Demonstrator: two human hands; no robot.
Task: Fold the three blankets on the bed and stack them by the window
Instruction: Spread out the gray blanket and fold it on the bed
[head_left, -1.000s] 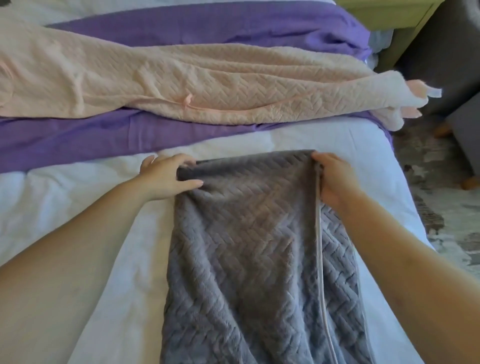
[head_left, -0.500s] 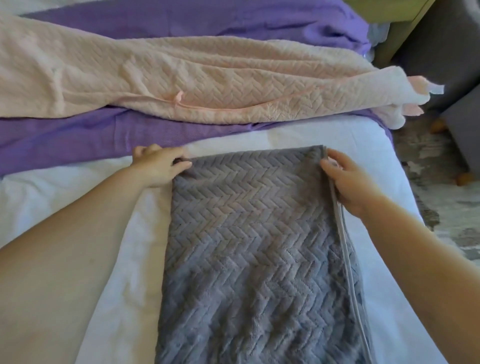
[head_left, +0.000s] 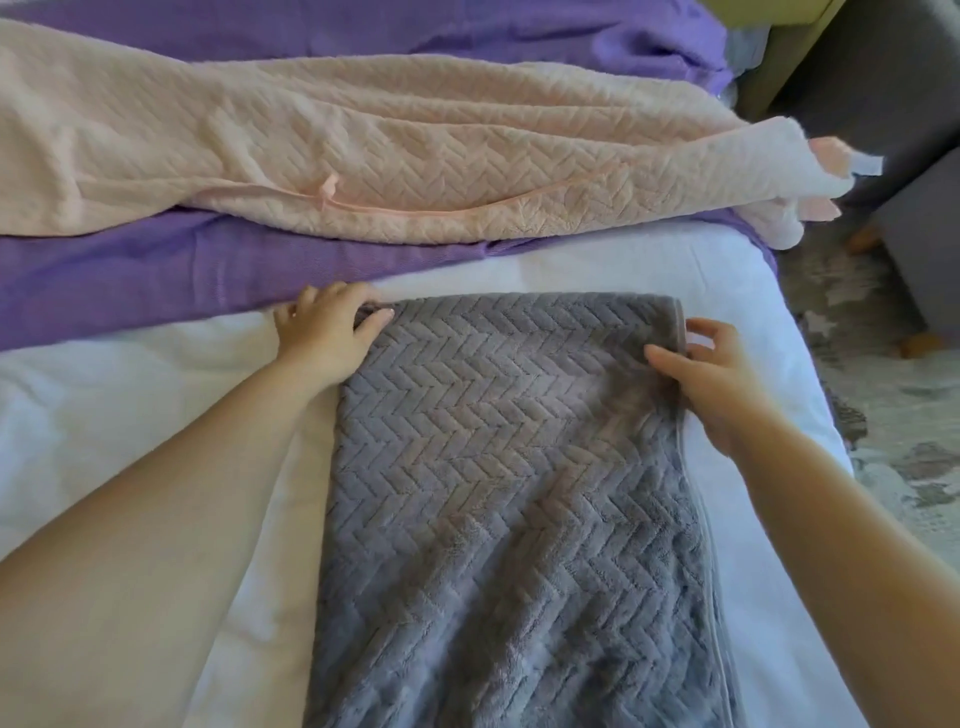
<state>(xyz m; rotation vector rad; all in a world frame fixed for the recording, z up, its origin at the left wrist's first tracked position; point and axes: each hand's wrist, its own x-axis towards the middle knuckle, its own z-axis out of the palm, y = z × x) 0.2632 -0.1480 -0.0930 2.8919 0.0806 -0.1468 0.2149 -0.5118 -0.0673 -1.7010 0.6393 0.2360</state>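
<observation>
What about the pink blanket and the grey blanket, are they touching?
Apart. The head view shows purple blanket and white bedding lying between the pink blanket and the grey blanket.

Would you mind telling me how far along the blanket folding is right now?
Done: the grey blanket lies folded into a narrow strip on the bed. In hand: the left hand pinches its far left corner and the right hand rests a thumb by the far right corner. Left: probably more folds on the grey one, then the pink blanket and purple blanket, both spread unfolded beyond. No stack or window shows.
</observation>
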